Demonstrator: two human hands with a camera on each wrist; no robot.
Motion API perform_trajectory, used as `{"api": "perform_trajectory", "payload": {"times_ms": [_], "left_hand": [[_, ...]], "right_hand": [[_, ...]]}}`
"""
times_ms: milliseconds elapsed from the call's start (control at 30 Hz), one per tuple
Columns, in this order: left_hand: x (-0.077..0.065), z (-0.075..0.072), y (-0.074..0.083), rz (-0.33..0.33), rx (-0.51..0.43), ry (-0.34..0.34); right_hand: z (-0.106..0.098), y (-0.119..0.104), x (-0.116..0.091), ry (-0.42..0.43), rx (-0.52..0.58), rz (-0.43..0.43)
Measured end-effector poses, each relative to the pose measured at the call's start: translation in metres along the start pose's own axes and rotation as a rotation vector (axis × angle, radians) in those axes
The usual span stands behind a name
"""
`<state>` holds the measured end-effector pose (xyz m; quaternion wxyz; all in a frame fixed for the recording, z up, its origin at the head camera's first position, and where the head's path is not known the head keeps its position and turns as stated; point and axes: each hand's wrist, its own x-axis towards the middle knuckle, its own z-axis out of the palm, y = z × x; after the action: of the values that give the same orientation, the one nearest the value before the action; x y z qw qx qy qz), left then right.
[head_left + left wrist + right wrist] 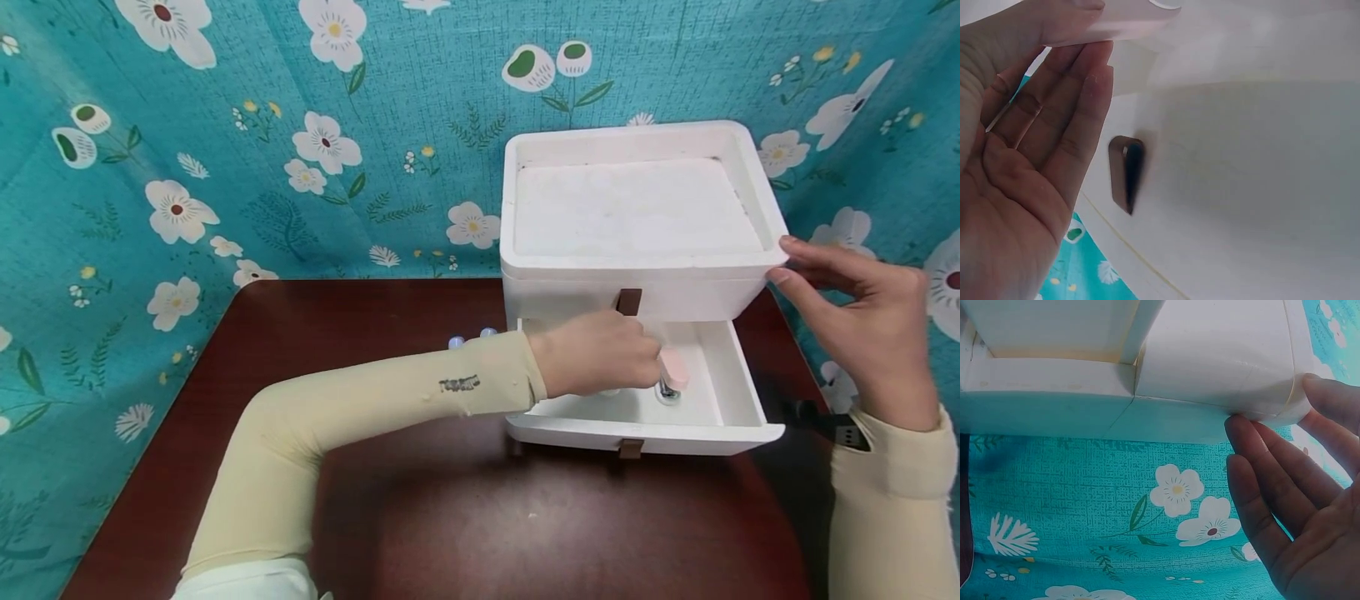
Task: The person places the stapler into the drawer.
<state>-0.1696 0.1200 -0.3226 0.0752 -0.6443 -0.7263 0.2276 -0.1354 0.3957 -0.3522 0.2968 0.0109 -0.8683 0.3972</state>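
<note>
A white two-tier drawer box [645, 208] stands on the table with its lower drawer [716, 400] pulled out. My left hand [600, 354] reaches into that drawer, palm hidden in the head view. In the left wrist view its thumb and fingers pinch a smooth pale pink object [1129, 25], whose kind is cut off by the frame edge. Beside the hand, the pink object shows over a small shiny metal piece [667, 390] on the drawer floor. My right hand [870, 308] touches the box's upper front right corner, thumb in front, fingertips [1235, 425] along the side.
Brown tabs [629, 302] mark the drawer fronts; the upper drawer is closed. The box top is a shallow rimmed tray [510, 208]. A dark red-brown table [375, 500] lies beneath, and a teal flowered cloth [405, 125] hangs behind.
</note>
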Motion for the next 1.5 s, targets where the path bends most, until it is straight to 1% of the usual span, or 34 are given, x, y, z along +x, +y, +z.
{"api": "perform_trajectory", "payload": {"times_ms": [100,300,533,700,967,1133,1333,1500], "left_hand": [[0.007,0.0,0.005,0.015,0.01,0.006],[0.016,0.002,0.01,0.025,0.049,0.047],[0.018,0.004,0.013,0.021,0.075,0.06],[0.019,0.007,0.015,0.03,0.09,0.07],[0.023,0.014,0.014,0.016,0.053,0.017],[0.023,0.018,0.015,0.004,0.046,0.014],[0.02,0.017,0.013,0.007,0.053,0.009],[0.018,0.012,0.009,0.019,0.032,-0.009]], "right_hand": [[-0.001,0.0,0.0,-0.001,0.003,0.008],[-0.001,0.0,0.0,-0.001,0.011,0.004],[-0.001,0.0,0.001,-0.003,0.012,0.002],[0.0,0.0,0.0,-0.001,0.017,-0.003],[0.0,-0.001,0.0,0.003,0.018,-0.005],[0.0,-0.001,0.0,0.002,0.019,-0.013],[0.0,0.0,0.001,0.003,0.02,-0.015],[0.0,0.001,0.0,0.005,0.022,-0.033]]}}
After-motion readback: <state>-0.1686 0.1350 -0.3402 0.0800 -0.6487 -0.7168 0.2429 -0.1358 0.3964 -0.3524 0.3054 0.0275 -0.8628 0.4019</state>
